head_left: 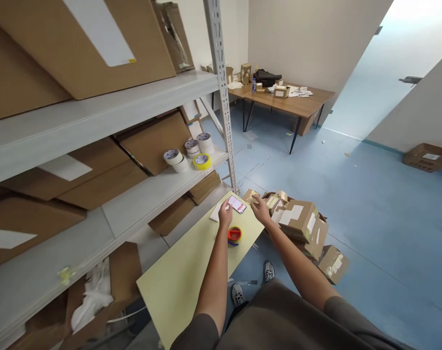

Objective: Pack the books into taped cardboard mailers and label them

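Note:
My left hand is closed around the near-left edge of a smartphone whose lit screen is white with a red patch. To the right of the phone, apart from it, my right hand is raised with its fingers apart and nothing in it. Both hands are over the far end of a pale yellow tabletop. A flat white item, partly hidden by my left hand, lies beside the phone. Nearer to me on the tabletop is a red tape dispenser with a yellow roll.
Metal shelving on my left bears cardboard boxes, white tape rolls and a yellow tape roll. Parcels are piled on the blue floor at the right of the tabletop. A brown table stands farther back.

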The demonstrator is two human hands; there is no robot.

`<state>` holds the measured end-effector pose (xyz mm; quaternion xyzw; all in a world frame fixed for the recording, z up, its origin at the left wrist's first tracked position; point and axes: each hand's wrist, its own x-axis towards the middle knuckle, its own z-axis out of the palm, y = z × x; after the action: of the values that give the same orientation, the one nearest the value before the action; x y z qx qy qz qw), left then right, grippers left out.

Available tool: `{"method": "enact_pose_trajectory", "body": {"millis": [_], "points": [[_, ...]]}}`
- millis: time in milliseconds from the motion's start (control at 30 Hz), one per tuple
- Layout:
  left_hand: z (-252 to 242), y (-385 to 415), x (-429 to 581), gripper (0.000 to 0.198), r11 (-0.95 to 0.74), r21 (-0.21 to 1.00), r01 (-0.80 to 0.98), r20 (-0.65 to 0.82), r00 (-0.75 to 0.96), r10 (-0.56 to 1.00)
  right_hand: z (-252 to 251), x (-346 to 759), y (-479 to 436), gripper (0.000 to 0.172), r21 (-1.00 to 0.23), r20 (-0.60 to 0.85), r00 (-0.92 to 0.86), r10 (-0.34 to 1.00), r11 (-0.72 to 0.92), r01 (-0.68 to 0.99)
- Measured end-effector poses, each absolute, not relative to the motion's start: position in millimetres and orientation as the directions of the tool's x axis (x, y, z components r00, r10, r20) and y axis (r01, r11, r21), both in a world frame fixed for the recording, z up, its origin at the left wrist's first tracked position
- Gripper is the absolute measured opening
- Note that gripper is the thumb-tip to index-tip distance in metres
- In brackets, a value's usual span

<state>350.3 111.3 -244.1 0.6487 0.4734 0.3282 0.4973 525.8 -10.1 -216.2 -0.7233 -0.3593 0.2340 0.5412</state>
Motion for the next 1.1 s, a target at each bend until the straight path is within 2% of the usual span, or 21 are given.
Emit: {"method": "enact_pose_trajectory", "body": {"millis": [133,400,567,700,800,933,1100], "points": [[-228,106,293,0.049,-0.019,0.962,0.271,-0.045,0.229,0.972,-204,478,0,0.050,-0.933,0.134,0.544,0.828,-0.078,0.350],[-227,83,213,0.046,0.063,0.971,0.230,-0.075,0.044,0.996,-222,426,9,0.051,-0.879,0.099,0.395,0.913,-0.106,0.465],[-253,53,187,0.044,0.173,0.951,0.255,-0.168,-0.042,0.985,-261,415,18,0.046,-0.782,-0.101,0.242,0.965,-0.228,0.580],[-282,22,179,0.044,0.273,0.915,0.296,-0.250,-0.114,0.961,-304,407,18,0.031,-0.590,-0.358,0.085,0.930,-0.295,0.751],[-304,-3,183,0.043,0.300,0.906,0.299,-0.260,-0.165,0.951,-336,401,8,0.030,-0.458,-0.515,0.009,0.857,-0.284,0.843],[-325,-32,198,0.044,0.344,0.894,0.287,-0.296,-0.197,0.935,-364,395,-5,0.047,-0.382,-0.577,-0.037,0.816,-0.229,0.895],[-330,-50,209,0.043,0.369,0.892,0.263,-0.321,-0.209,0.924,-367,398,-2,0.045,-0.274,-0.630,-0.022,0.776,-0.196,0.941]]}}
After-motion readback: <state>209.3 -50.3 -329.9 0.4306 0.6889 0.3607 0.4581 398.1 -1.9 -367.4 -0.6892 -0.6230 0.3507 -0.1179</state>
